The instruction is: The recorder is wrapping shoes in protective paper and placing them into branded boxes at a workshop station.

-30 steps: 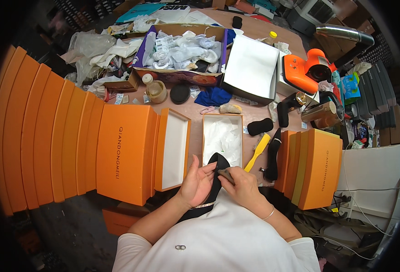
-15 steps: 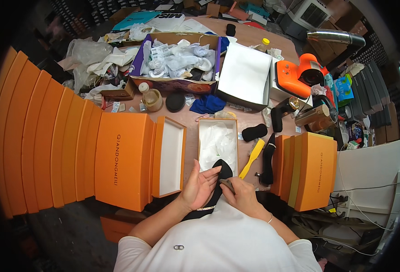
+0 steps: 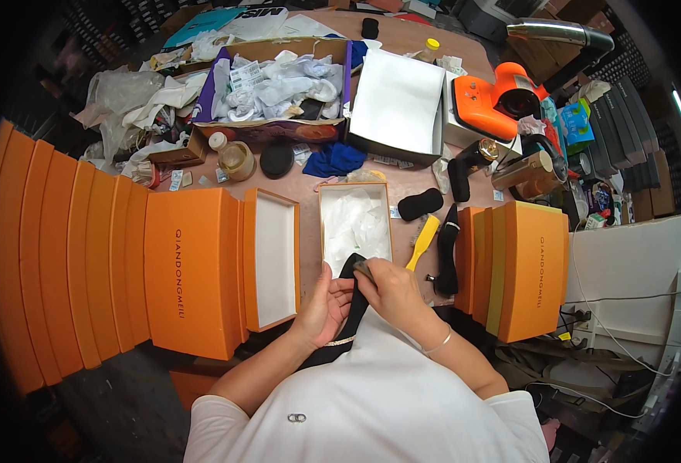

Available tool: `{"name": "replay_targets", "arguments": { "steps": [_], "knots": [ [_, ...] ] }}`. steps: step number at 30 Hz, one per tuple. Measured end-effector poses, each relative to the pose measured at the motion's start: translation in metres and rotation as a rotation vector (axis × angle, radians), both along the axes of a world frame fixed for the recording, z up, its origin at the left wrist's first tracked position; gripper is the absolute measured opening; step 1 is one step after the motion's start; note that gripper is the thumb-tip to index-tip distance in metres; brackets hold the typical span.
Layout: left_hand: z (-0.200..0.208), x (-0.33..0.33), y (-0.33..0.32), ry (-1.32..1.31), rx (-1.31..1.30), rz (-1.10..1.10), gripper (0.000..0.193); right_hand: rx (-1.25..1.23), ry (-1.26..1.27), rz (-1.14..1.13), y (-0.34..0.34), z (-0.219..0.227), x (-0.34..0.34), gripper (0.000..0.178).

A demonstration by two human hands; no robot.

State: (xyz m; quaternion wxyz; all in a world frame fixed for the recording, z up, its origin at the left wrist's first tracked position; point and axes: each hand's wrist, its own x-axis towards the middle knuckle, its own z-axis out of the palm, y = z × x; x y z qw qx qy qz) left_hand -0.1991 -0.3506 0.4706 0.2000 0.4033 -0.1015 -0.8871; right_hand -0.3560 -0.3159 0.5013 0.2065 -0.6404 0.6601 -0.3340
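A black shoe (image 3: 350, 315) with a sparkling band hangs toe-up in front of my shirt. My left hand (image 3: 326, 309) supports it from the left, fingers curled against its side and thumb raised. Close to the toe, my right hand (image 3: 393, 292) is closed on a small greyish piece (image 3: 362, 268), mostly hidden by the fingers and pressed to the shoe. Just beyond is an open shoe box (image 3: 355, 224) with crumpled white tissue. A second black shoe (image 3: 448, 258) with a similar band lies to the right, beside a yellow-handled brush (image 3: 423, 241).
Orange boxes stand in a long row (image 3: 190, 274) on the left and a shorter stack (image 3: 522, 270) on the right. An upright box lid (image 3: 272, 258) stands near my left hand. Farther back are a purple carton (image 3: 271, 131), a white-lined box (image 3: 397, 100) and an orange machine (image 3: 476, 108).
My right hand has moved up along the shoe toward its toe, with the greyish piece in its fingers. My left hand stays at the shoe. The whole view has shifted slightly.
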Motion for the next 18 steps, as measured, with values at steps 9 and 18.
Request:
{"name": "replay_targets", "arguments": {
  "steps": [9,18],
  "knots": [
    [0.006,0.004,-0.003,0.072,-0.152,-0.068,0.086,0.024,-0.074,0.033,0.006,0.001,0.001,0.016],
    [0.005,0.009,0.007,0.094,-0.119,-0.114,0.088,0.025,-0.114,0.037,0.012,0.003,0.001,0.012]
  ]
}}
